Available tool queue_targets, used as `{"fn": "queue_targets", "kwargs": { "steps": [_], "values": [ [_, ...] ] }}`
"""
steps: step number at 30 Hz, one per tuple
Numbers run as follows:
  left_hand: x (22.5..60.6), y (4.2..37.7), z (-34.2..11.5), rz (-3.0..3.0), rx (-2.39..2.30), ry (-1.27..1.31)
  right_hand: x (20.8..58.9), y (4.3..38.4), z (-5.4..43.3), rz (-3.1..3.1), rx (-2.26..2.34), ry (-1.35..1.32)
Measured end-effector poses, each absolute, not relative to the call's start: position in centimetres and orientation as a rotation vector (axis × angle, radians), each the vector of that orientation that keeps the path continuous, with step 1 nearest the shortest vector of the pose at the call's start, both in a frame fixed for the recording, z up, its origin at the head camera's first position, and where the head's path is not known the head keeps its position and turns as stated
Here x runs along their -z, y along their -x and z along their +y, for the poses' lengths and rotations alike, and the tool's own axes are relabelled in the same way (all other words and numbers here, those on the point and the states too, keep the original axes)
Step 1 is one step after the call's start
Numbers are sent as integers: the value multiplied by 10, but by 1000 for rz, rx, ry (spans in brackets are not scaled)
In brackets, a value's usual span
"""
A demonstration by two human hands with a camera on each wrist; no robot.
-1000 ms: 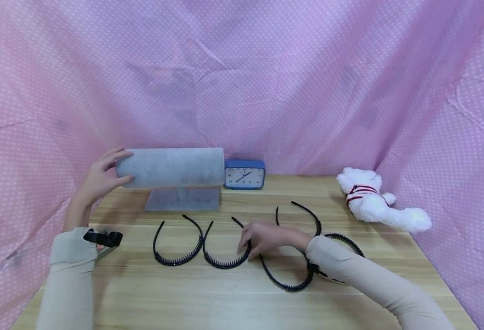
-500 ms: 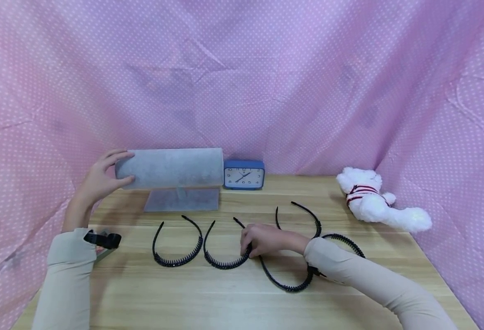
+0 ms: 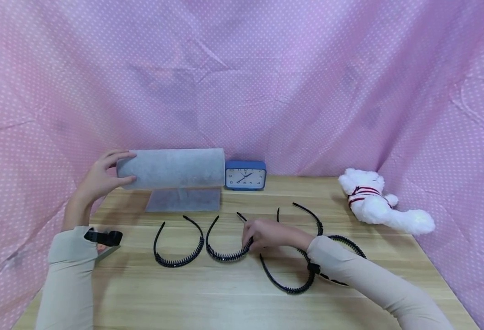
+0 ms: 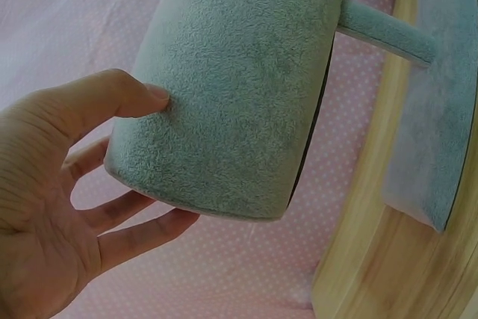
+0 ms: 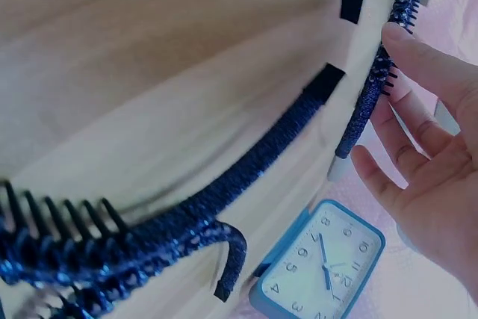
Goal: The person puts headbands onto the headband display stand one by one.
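Note:
My left hand grips the left end of a grey plush headband display stand. In the left wrist view its thumb presses one side of the roll, and the fingers reach round the end. At mid-table my right hand pinches the right side of a black toothed headband, which looks slightly tipped up. In the right wrist view, thumb and fingers hold that dark glittery headband. Another headband lies to its left. Several more lie at right, among them a front headband, partly under my right arm.
Beside the stand's right end is a blue alarm clock. A white plush toy lies at the wooden table's right back edge. Pink dotted cloth hangs behind and along both sides.
My right hand has closed its fingers on the middle headband, whose front has lifted and shifted slightly away from me. The left hand keeps its grip on the stand.

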State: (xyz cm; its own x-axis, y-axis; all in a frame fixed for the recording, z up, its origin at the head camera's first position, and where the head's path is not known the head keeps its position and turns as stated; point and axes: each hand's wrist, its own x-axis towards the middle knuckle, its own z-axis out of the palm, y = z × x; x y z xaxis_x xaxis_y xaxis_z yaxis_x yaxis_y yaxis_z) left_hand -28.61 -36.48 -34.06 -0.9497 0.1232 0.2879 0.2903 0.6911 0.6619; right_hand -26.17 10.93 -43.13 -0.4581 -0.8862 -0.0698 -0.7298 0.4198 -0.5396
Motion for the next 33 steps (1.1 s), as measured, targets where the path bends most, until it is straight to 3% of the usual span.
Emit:
{"fn": "queue_targets", "kwargs": {
  "steps": [11, 33],
  "values": [
    [340, 285, -363, -2672, 1097, 337, 414, 267, 121, 2476, 730, 1497],
    [340, 284, -363, -2688, 1095, 312, 401, 294, 155, 2445, 1320, 1100]
  ]
}}
